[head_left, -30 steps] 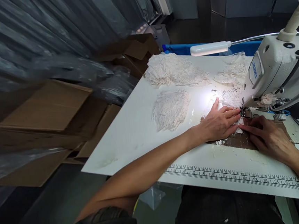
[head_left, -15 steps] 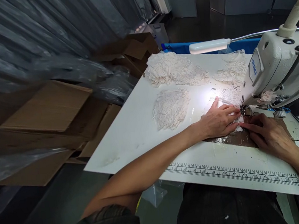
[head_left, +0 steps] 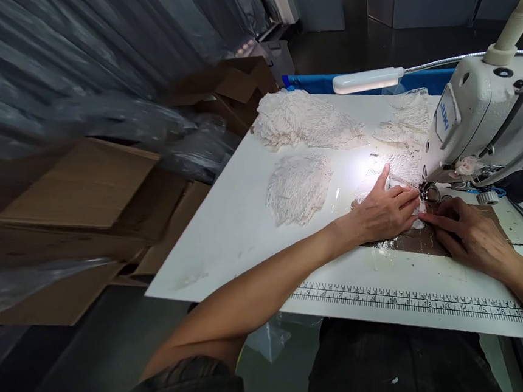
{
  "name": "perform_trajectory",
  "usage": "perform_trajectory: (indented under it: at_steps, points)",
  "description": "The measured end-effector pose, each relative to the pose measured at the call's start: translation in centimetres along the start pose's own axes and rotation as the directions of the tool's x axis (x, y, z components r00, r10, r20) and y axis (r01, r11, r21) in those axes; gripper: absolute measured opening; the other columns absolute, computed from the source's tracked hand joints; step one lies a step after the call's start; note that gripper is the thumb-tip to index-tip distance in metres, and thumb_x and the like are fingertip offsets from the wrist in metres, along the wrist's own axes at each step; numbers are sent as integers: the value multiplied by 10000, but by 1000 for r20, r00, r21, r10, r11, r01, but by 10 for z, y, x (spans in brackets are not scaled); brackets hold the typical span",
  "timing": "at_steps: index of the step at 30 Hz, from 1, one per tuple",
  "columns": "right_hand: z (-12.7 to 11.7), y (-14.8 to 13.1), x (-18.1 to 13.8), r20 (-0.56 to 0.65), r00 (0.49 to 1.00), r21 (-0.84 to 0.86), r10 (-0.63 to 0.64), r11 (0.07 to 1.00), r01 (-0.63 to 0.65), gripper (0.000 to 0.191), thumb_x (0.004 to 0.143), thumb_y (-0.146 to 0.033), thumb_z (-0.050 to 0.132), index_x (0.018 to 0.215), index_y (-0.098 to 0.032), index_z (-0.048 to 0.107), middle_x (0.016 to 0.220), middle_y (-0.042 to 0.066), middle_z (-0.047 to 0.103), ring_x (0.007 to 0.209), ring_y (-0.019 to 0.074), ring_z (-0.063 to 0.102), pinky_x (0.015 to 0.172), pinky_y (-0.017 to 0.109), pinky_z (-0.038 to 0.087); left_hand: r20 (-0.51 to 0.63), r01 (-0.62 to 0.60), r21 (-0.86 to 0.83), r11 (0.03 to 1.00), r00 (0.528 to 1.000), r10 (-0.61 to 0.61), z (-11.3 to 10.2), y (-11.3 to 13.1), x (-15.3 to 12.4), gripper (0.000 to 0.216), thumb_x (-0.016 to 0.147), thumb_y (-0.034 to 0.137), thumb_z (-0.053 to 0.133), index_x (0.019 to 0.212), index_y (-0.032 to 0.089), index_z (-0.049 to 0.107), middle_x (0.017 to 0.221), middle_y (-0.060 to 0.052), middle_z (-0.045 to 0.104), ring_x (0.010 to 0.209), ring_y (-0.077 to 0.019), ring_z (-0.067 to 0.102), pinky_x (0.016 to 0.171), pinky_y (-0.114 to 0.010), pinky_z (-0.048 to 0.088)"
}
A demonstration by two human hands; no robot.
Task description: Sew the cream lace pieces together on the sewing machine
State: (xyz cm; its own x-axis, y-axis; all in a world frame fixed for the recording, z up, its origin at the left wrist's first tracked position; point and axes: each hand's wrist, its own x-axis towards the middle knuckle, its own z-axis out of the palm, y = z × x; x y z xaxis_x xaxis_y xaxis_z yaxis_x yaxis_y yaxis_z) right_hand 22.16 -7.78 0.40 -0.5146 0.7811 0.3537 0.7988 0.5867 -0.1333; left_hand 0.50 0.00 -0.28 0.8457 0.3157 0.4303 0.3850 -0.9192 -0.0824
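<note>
Nearest, a printed ruler scale (head_left: 412, 302) is running along the front edge of the worktop (head_left: 229, 247). The right hand (head_left: 473, 232) is resting over a brown plate (head_left: 405, 245), its index finger reaching to the lace piece (head_left: 403, 171) and the other fingers curling; whether they are pinching it, I cannot tell. The left hand (head_left: 382, 211) is pressing flat upon this lace, four fingers lying close together, the thumb spreading away. The lace is lying beside the presser foot of the sewing machine (head_left: 470, 126); the left hand is hiding a part of it, and the needle is hard to make out. The right picture edge is cutting off the machine. To the left, open surface is stretching towards the slanting worktop edge. Farther, a small lace pile (head_left: 300, 189) is lying, and behind it a larger lace pile (head_left: 300, 119).
</note>
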Motion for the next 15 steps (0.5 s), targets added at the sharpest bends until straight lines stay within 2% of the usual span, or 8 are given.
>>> perform_trajectory:
  at_steps: [8,15]
  points:
    - [-1,-1,4,2,1000,-81,-10,997,10,314,957,-246,456,1167,-249,688,960,87,594,690,156,574,503,260,433,92,62,15,998,994,-63,-5,1,0,345,1035,303,343,1155,170,638,1256,-98,631,1021,-214,633,1096,-681,317]
    - [1,0,9,71,997,-238,43,971,-25,370,942,-264,430,1230,-265,661,971,107,605,545,136,523,394,251,328,132,128,39,991,982,-132,-3,-2,6,375,1040,304,319,1212,145,612,1216,-108,637,1033,-230,615,1072,-609,368]
